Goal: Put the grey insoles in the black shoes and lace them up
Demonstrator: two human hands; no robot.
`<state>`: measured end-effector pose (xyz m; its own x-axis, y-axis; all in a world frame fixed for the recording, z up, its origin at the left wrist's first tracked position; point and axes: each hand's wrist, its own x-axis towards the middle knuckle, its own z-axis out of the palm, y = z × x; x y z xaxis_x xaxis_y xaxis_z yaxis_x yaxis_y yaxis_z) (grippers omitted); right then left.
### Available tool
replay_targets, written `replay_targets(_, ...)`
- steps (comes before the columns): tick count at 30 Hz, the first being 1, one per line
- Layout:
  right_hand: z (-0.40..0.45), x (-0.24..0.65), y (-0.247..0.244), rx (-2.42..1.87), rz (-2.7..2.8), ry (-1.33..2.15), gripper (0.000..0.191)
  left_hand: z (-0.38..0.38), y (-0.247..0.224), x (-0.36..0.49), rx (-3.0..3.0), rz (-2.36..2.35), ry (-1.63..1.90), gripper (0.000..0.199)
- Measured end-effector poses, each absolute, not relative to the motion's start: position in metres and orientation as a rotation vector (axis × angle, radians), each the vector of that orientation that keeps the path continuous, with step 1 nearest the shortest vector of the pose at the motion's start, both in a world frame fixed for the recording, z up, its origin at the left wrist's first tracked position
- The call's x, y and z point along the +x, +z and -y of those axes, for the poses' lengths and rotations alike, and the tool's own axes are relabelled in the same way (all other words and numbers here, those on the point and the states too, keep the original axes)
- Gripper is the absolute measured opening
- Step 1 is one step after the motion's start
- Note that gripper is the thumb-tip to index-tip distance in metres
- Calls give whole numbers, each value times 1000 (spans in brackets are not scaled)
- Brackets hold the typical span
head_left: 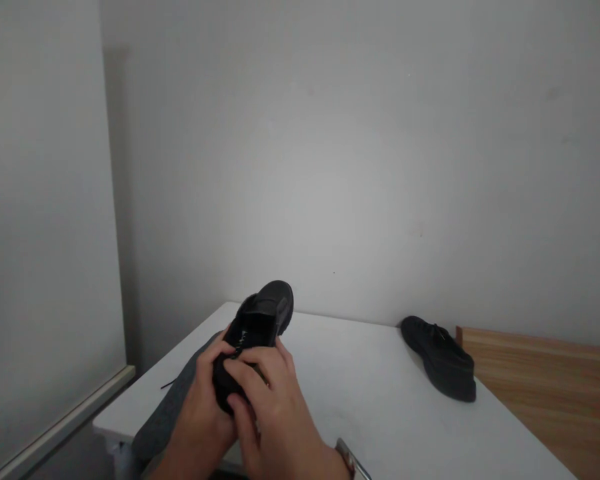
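A black shoe [263, 308] is held up over the white table, its toe pointing away from me and its opening facing up. My left hand [207, 393] wraps around the left side and heel of this shoe. On the other side, my right hand [275, 393] grips the heel end, with its fingers bent over the rim of the opening. Pale lettering shows on the insole. The fingers cover most of the heel, and whether they also hold something small there I cannot tell.
Another black shoe [440, 360], with laces, lies at the right of the white table [355, 387]. A long dark grey shape [173, 403] and a thin dark strand [167, 385] show at the left. Beyond the right edge is a wooden board [545, 393]; a wall stands behind.
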<state>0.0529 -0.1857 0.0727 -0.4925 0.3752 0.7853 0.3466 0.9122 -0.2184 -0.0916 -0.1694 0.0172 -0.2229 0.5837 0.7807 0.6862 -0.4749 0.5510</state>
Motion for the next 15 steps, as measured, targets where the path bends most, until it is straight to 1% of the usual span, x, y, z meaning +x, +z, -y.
replay_targets(2, 186, 61, 75, -412, 2177, -76, 47, 160, 30, -109, -1860, 1687, -1859, 61)
replay_targets(4, 185, 74, 70, -375, 2209, -163, 47, 147, 44, -133, -1824, 1821, -1809, 72)
replay_targets(5, 183, 83, 64, -377, 2219, -182, 46, 139, 50, -147, -1805, 1859, -1766, 73)
replay_targets(9, 175, 126, 37, -442, 2262, -193, 37, 106, 56, -202, -1865, 1885, -1597, 64)
replay_targets(12, 168, 159, 23, -513, 2309, -234, 35, 90, 46, -229, -1851, 1954, -1547, 61)
replay_targets(15, 165, 189, 18, -596, 2351, -271, 34, 81, 35, -237, -1886, 1964, -1514, 57)
